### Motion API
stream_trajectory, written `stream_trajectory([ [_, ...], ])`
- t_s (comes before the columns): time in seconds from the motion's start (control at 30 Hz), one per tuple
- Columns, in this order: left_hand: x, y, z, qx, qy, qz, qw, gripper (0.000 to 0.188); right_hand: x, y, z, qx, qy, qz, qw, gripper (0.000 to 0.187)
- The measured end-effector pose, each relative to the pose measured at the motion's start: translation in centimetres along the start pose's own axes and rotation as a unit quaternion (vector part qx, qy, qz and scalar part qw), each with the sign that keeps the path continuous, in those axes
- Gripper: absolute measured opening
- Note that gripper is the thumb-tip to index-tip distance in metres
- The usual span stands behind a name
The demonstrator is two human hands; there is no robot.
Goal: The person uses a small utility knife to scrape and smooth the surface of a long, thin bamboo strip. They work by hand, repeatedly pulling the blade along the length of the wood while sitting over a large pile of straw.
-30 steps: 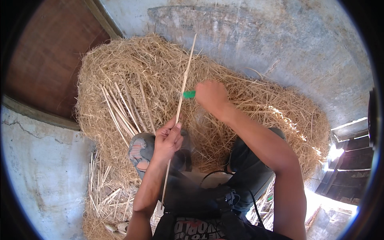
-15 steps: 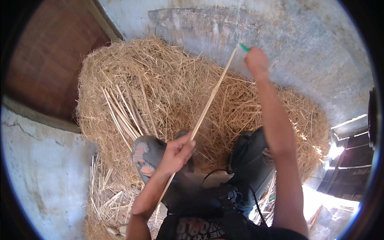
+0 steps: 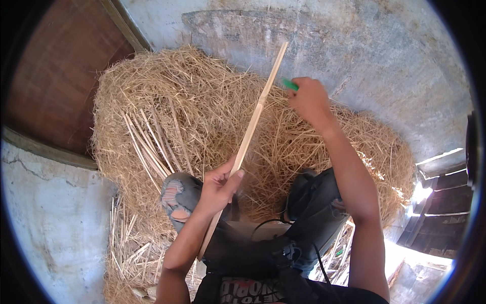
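Note:
A long, pale bamboo strip (image 3: 251, 126) with a node partway along slants up and to the right across my lap. My left hand (image 3: 216, 191) is closed around its lower part, the thumb lying along the strip. To the right of the strip's upper part, apart from it, my right hand (image 3: 311, 105) is closed on a small green tool (image 3: 290, 84). The tool is smeared by motion, and I cannot make out a blade. Behind the strip lies a big heap of straw-like shavings (image 3: 202, 86).
Several pale strips (image 3: 150, 139) lean on the heap beside my left knee. More cut sticks (image 3: 124, 238) lie lower left. A grey wall (image 3: 385, 55) curves behind the heap, and a brown panel (image 3: 61, 76) stands at left. A dark cord (image 3: 321, 258) hangs by my right leg.
My right hand with the green tool has come down and toward me. The strip has turned its broader face up, and its far end has shifted up and left.

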State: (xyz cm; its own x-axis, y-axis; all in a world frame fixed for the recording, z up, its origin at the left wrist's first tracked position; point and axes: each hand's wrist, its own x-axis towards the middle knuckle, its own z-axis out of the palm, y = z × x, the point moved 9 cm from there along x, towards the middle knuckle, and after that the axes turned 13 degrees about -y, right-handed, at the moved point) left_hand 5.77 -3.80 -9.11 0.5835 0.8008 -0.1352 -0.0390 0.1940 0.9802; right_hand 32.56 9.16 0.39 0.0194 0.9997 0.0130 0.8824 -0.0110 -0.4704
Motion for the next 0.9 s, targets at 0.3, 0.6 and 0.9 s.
stream_trajectory([
  [0.3, -0.3, -0.6, -1.1, 0.012, 0.016, -0.012, 1.000, 0.052, -1.4, -4.3, 6.5, -0.046, -0.093, -0.051, 0.993, 0.015],
  [0.6, -0.8, 0.1, -1.2, 0.018, 0.029, -0.009, 0.999, 0.052, -0.4, -3.0, 5.7, -0.041, -0.086, -0.016, 0.995, 0.015],
  [0.9, -1.8, -0.1, -1.7, 0.014, 0.033, -0.007, 0.999, 0.050, -0.2, -3.4, 8.4, -0.093, -0.126, -0.032, 0.987, 0.015],
])
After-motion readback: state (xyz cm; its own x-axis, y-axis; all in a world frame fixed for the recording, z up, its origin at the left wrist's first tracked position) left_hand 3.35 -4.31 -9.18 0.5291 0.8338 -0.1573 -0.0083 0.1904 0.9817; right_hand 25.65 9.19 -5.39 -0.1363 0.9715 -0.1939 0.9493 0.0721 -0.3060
